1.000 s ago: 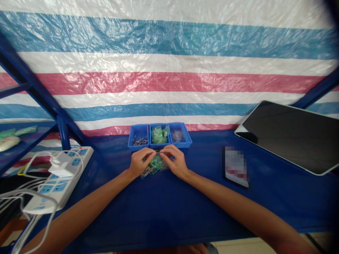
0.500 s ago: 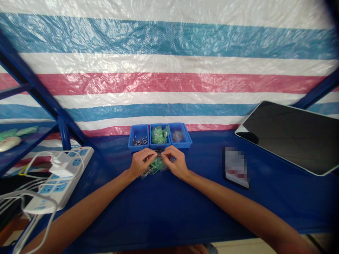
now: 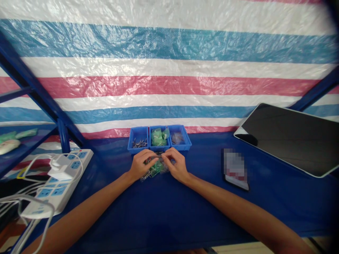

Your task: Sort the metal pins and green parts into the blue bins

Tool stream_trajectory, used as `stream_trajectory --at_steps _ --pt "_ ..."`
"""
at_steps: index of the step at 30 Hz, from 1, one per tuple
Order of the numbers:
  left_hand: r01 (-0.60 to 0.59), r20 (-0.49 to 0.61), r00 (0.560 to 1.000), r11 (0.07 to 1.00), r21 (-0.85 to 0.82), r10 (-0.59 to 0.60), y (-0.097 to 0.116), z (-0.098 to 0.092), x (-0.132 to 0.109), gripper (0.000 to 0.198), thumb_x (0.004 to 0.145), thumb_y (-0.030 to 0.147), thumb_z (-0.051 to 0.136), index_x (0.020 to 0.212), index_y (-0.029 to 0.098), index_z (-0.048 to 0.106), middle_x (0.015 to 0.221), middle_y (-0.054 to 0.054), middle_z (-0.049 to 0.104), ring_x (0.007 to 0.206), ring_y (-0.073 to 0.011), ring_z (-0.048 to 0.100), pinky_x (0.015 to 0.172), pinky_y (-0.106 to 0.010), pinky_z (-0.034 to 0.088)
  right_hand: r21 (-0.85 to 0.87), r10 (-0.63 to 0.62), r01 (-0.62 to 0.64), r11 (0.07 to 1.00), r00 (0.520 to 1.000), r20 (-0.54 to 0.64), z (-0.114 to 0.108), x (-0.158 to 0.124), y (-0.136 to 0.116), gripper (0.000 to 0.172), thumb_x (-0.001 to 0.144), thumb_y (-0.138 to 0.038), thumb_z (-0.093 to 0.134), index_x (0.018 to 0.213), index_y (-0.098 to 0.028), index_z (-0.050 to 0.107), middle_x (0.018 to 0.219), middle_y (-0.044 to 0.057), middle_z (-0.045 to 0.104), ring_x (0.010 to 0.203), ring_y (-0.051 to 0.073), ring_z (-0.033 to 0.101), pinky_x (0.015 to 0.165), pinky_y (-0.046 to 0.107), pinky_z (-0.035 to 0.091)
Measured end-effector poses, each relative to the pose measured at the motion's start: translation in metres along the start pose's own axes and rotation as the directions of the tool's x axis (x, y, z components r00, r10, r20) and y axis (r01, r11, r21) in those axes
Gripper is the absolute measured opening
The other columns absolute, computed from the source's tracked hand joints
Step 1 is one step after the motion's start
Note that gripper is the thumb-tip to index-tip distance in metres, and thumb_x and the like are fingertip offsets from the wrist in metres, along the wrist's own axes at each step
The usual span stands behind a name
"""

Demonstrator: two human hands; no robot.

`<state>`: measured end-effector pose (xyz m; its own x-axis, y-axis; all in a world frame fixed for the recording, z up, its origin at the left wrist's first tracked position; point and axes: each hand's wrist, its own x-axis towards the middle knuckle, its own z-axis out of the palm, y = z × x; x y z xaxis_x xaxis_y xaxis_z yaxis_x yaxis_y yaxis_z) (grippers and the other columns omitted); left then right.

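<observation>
My left hand [image 3: 142,164] and my right hand [image 3: 176,164] meet close together just in front of the blue bins, fingers pinched. Whatever sits between the fingertips is small; a bit of clear plastic seems to show there, but I cannot make it out. Below the hands lies a pile of small clear bags with green contents [image 3: 156,168], partly covered by the fingers. The left blue bin [image 3: 129,141] holds thin metal pins or screws [image 3: 140,143]. Green packets [image 3: 159,137] fill the middle bin, and clear plastic pieces [image 3: 178,137] lie in the right bin [image 3: 188,143].
A white power strip [image 3: 59,192] with a charger [image 3: 63,168] and loose cables stands at the left. To the right lie a phone [image 3: 235,169] and a large dark-screened tablet or monitor [image 3: 293,137]. Behind the blue table [image 3: 159,215] hangs a striped plastic sheet [image 3: 169,86].
The hands stay over the pile, with the fingertips slightly shifted and the left thumb straighter. The whole view has moved a little, so the scene sits slightly lower.
</observation>
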<state>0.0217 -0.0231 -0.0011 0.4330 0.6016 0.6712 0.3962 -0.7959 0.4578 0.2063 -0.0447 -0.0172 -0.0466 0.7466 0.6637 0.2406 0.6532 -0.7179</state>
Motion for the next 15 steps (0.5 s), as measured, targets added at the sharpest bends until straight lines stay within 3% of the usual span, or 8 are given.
stream_trajectory --at_steps 15 --pt "-0.029 -0.002 1.000 1.000 -0.004 0.029 -0.0031 0.0016 -0.0005 0.015 0.086 0.024 0.057 0.094 0.016 0.067 0.090 -0.008 0.065 0.081 -0.0142 0.061 0.071 -0.026 0.052 -0.052 -0.063 0.062 0.997 0.998 -0.018 -0.0011 -0.0009 -0.0023 0.010 0.086 -0.023 0.057 0.090 -0.019 0.066 0.079 0.004 0.061 0.068 0.014 0.055 0.062 0.028 0.047"
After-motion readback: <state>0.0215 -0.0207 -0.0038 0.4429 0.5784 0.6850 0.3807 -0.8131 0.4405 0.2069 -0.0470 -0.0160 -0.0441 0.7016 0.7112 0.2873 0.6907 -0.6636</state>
